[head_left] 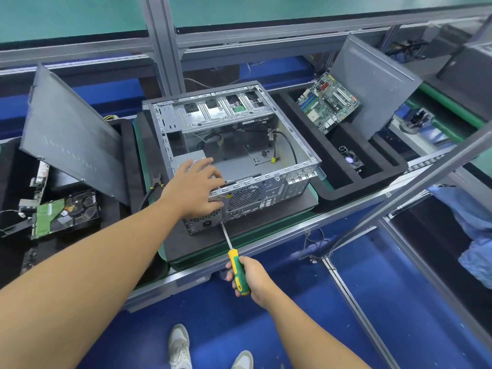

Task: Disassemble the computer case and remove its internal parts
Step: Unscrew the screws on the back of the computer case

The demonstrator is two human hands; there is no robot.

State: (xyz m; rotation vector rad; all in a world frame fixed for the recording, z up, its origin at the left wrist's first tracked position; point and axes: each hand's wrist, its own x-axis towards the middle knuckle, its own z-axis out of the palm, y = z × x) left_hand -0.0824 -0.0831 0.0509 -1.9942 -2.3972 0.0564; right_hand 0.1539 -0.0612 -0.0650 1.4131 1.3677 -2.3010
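Palm down, your left hand lies spread, gripping nothing, pressing the power supply in the computer case, which lies on its side mid-bench. Brace there. Screwdriver tip meets the rear panel; your right hand wraps the handle. Push straight in, then turn.

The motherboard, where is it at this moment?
In the head view, the motherboard sits right of the open computer case, at the far end of a black foam tray, left of a propped grey side panel.
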